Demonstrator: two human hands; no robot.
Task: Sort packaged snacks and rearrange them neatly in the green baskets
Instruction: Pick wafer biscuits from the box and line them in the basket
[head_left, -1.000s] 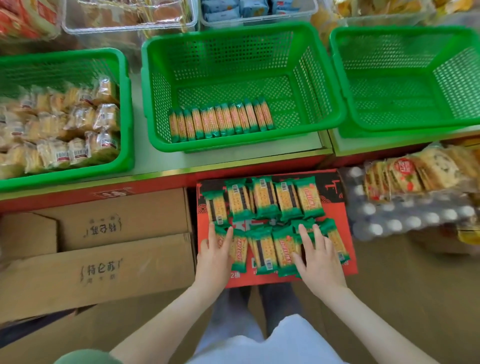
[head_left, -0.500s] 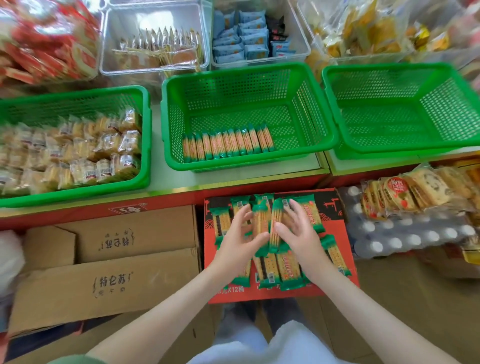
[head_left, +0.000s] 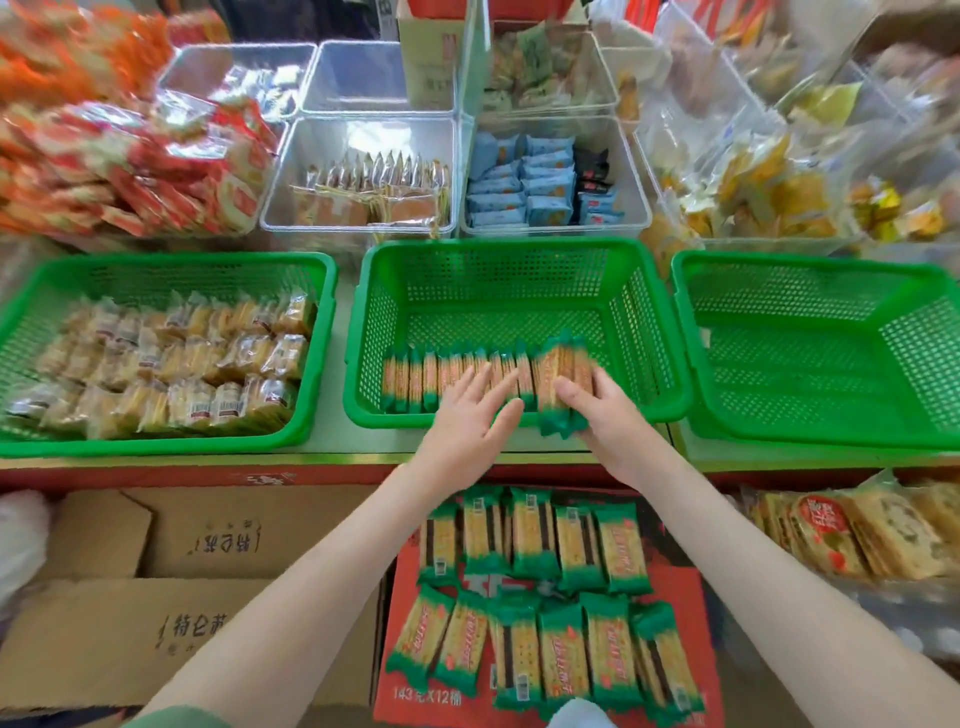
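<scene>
Firstly, left hand (head_left: 470, 415): lay palm down over the near rim of the middle basket (head_left: 498, 283), with fingers straight and spread and tips resting on the row of packets (head_left: 431, 374).
Right hand (head_left: 597, 410): gripped a bundle of packets (head_left: 563, 366), with fingers and thumb curled round it.
Bundle of packets: stood on edge at the right end of the row and overhung the near rim at its near end.
Row of packets: stood on edge along the near wall, and ran from close to the left wall up to the bundle.
Open room in middle basket: showed bare mesh floor from the bundle to the right wall, and across the far half up to the far wall.
Left basket (head_left: 171, 260): held clear-wrapped snacks (head_left: 171, 369) almost wall to wall, and sat a narrow gap apart from the middle basket.
Right basket (head_left: 810, 267): showed bare mesh floor, with its left rim just beside the middle basket's right rim.
Red box (head_left: 675, 582): sat near, below the counter edge, and carried two rows of loose packets (head_left: 535, 540) lying flat.
Cardboard boxes (head_left: 104, 639): stood left of the red box.
Clear bins (head_left: 374, 140): stood beyond the baskets' far rims.
</scene>
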